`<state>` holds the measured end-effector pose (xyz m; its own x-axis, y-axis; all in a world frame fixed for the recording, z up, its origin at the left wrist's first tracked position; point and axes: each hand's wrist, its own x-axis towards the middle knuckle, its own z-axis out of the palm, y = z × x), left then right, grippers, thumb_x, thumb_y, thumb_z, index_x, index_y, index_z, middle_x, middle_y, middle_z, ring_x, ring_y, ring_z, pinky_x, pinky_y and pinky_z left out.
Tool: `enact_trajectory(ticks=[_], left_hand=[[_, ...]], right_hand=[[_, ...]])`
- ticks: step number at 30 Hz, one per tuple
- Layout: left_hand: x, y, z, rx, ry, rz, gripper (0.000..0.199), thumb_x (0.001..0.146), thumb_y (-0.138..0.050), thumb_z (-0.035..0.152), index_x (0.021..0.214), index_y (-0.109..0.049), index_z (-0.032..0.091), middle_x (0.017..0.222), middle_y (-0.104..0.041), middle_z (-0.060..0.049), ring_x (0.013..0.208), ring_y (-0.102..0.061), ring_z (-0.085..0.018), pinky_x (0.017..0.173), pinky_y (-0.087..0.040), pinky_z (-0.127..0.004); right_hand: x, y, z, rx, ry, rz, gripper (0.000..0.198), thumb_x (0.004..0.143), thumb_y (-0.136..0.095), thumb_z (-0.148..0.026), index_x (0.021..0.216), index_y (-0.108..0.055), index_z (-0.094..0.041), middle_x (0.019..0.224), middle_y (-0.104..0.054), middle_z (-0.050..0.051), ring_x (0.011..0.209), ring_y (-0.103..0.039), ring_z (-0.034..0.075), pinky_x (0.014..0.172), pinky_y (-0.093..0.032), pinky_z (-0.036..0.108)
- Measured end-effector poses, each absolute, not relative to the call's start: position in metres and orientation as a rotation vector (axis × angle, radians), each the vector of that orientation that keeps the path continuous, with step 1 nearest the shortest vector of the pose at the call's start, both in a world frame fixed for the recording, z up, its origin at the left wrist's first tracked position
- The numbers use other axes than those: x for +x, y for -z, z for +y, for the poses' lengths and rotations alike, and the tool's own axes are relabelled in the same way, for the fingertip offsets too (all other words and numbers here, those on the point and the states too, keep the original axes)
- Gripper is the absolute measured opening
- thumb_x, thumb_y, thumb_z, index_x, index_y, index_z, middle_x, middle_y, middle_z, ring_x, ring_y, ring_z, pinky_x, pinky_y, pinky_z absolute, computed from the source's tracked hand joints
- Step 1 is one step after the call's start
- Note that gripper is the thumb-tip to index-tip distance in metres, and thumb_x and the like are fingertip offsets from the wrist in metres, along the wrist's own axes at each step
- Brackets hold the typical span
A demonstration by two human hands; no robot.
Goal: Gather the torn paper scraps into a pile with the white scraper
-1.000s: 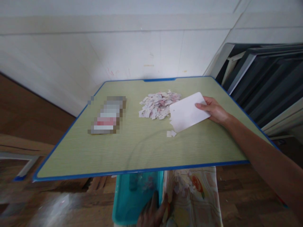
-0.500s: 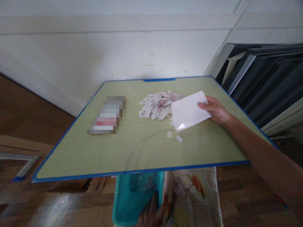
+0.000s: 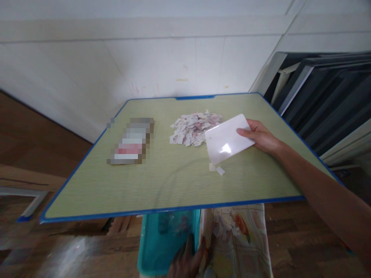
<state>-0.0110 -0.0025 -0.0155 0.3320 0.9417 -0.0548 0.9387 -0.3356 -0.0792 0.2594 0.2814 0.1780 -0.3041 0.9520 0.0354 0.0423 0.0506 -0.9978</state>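
My right hand grips a flat white plastic scraper with rounded corners, thumb on its upper face. The scraper is tilted over the table beside a heap of small cut paper pieces, covering the heap's right edge in view. Two loose paper pieces lie just below its lower corner. At the bottom, my left hand is closed on the right rim of a teal plastic tray, fingers inside and thumb outside. More pieces lie blurred inside the tray.
The green table has a blue edge and meets a white wall. A pixelated flat object lies at its left. Below, a patterned cloth bears more paper pieces. Dark folded panels lean at the right.
My right hand has moved the scraper slightly left and toward me. One loose paper piece has shifted a little right and nearer. My left hand stays at the tray rim.
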Motion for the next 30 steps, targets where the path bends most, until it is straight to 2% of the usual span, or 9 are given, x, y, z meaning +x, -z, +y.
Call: enact_trajectory(ticks=[4,9,12,19,25,30], left_hand=[[-0.011,0.012,-0.002,-2.599,-0.234,-1.841,0.079,0.053,-0.060,0.010,0.122,-0.034,0.037,0.113,-0.057,-0.008,0.079,-0.060,-0.020,0.063,-0.050,-0.026],[-0.008,0.009,-0.004,-2.601,-0.287,-1.884,0.077,0.053,-0.066,0.020,0.123,-0.035,0.035,0.116,-0.055,-0.011,0.084,-0.059,-0.022,0.067,-0.048,-0.028],[-0.007,0.012,-0.005,-2.611,-0.327,-1.920,0.078,0.052,-0.067,0.028,0.123,-0.034,0.035,0.119,-0.053,-0.012,0.084,-0.059,-0.024,0.066,-0.049,-0.030],[-0.008,0.010,-0.004,-2.627,-0.277,-1.926,0.083,0.051,-0.068,0.024,0.124,-0.031,0.037,0.118,-0.053,-0.009,0.086,-0.059,-0.022,0.068,-0.048,-0.028],[-0.007,0.006,-0.002,-2.621,-0.217,-1.901,0.081,0.051,-0.069,0.026,0.123,-0.034,0.036,0.116,-0.055,-0.011,0.084,-0.059,-0.023,0.066,-0.049,-0.028],[-0.007,0.004,-0.002,-2.613,-0.238,-1.912,0.080,0.052,-0.067,0.021,0.123,-0.034,0.037,0.116,-0.055,-0.010,0.082,-0.059,-0.021,0.065,-0.049,-0.027]], right_hand=[[0.259,-0.180,0.280,-1.020,-1.377,-1.446,0.032,0.068,-0.064,-0.032,0.098,-0.061,-0.020,0.081,-0.066,0.001,0.061,-0.058,0.011,0.055,-0.045,0.021],[0.264,-0.182,0.281,-1.047,-1.511,-1.480,0.028,0.064,-0.067,-0.028,0.091,-0.064,-0.018,0.075,-0.066,0.001,0.057,-0.058,0.011,0.050,-0.043,0.020],[0.271,-0.185,0.283,-1.057,-1.450,-1.399,0.027,0.063,-0.068,-0.027,0.088,-0.064,-0.019,0.074,-0.065,0.001,0.055,-0.057,0.012,0.049,-0.043,0.022],[0.283,-0.185,0.293,-1.121,-1.133,-1.314,0.024,0.065,-0.064,-0.036,0.086,-0.060,-0.024,0.086,-0.065,0.002,0.067,-0.059,0.018,0.060,-0.047,0.033],[0.287,-0.181,0.296,-1.154,-1.205,-1.354,0.027,0.063,-0.066,-0.034,0.086,-0.060,-0.021,0.081,-0.065,0.002,0.057,-0.057,0.014,0.053,-0.045,0.028],[0.294,-0.182,0.297,-1.139,-1.187,-1.338,0.024,0.065,-0.064,-0.035,0.084,-0.060,-0.022,0.085,-0.065,0.002,0.062,-0.058,0.016,0.056,-0.046,0.029]])
